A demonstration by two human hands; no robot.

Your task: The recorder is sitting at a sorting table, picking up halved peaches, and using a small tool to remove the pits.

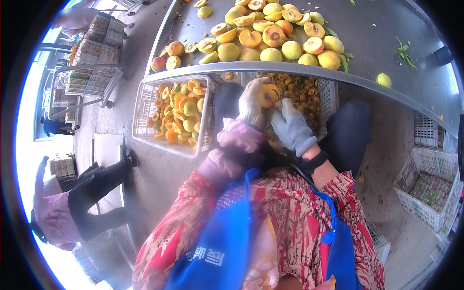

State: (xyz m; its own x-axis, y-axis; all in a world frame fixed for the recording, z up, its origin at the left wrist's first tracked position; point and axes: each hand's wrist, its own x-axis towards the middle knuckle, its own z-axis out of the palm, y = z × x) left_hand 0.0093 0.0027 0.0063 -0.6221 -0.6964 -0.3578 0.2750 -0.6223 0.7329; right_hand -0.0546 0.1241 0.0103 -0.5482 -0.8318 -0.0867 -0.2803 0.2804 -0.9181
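My left hand [251, 102], in a white knit glove, grips a yellow peach half [269, 95] just below the table's near edge. Close against the fruit, my gloved right hand [292, 126] has its fingers curled together. Whatever those fingers hold is too small and hidden to make out. Under both hands, between my knees, a crate [328, 99] contains many small brown pieces, perhaps peach stones. To the left, a white plastic crate [140, 113] is filled with orange-yellow peach halves [181, 113].
A metal table [372, 36] spans the far side, with a heap of whole and halved peaches [270, 36] and some green leaves [405, 52]. White crates [427, 193] stand at the right. At the left are stacked crates on a cart [92, 63] and another person [72, 208].
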